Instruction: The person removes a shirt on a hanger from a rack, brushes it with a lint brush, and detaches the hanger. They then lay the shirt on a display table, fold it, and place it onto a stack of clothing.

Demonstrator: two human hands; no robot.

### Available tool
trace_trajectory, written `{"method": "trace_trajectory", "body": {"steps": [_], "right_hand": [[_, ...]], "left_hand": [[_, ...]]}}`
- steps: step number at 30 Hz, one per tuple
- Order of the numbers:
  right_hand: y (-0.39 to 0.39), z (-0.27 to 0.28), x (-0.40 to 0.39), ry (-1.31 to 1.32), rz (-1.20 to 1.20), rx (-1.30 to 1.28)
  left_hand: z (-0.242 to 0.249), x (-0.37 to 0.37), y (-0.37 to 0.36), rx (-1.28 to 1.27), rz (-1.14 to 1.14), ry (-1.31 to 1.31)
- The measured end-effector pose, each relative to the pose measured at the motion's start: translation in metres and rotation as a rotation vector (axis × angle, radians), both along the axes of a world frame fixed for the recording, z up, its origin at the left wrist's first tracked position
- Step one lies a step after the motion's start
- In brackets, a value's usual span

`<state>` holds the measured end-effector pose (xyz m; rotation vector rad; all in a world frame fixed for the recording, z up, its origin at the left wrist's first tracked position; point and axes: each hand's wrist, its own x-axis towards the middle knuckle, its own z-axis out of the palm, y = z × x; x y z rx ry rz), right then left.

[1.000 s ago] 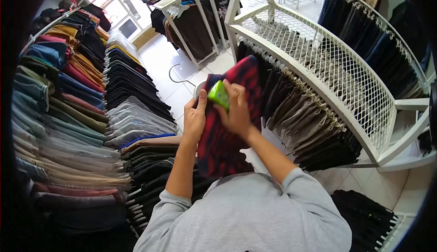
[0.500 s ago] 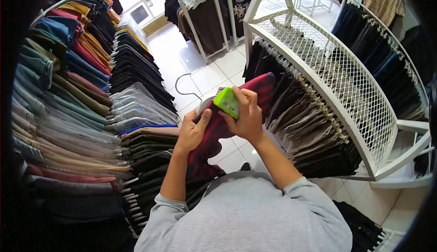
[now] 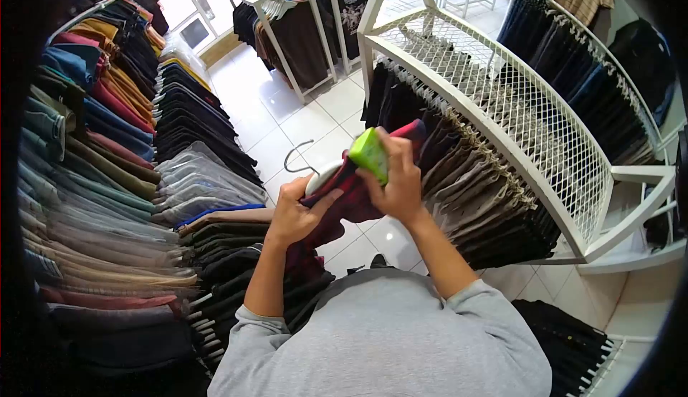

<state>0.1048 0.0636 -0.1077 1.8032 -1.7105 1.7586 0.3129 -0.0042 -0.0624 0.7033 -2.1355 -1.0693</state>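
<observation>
A red-and-black patterned shirt (image 3: 347,207) hangs on a white hanger (image 3: 324,175) with a metal hook, in front of my body. My left hand (image 3: 297,214) is closed on the shirt and hanger near the hook, thumb across the cloth. In my right hand (image 3: 401,178) is a bright green boxy object (image 3: 369,155), slightly blurred, gripped between thumb and fingers. It lies against or just over the shirt's far shoulder; contact is hard to make out. Its exact kind does not show.
Folded and hung clothes in many colours (image 3: 100,182) fill the left side. To the right stands a white rack with a mesh top (image 3: 494,103), trousers (image 3: 459,175) hanging beneath. Another clothes rack (image 3: 301,46) is ahead on the white tiled floor (image 3: 308,128).
The green object has tilted and shifted slightly right and up along the shirt. The hanger hook has moved a little right and down. My left hand still holds the shirt and hanger.
</observation>
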Motion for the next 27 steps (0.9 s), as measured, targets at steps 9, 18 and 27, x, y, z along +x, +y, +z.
{"method": "trace_trajectory", "body": {"steps": [9,18,27], "right_hand": [[0.001,0.002,-0.066,-0.077,-0.376,0.114],[-0.001,-0.036,-0.104,-0.008,-0.619,0.529],[0.009,0.03,-0.017,0.209,-0.002,0.373]], "left_hand": [[-0.009,0.009,-0.01,-0.488,-0.03,-0.099],[-0.013,0.022,-0.008,-0.914,-0.069,-0.297],[-0.031,0.025,-0.026,-1.213,-0.059,-0.303]]}}
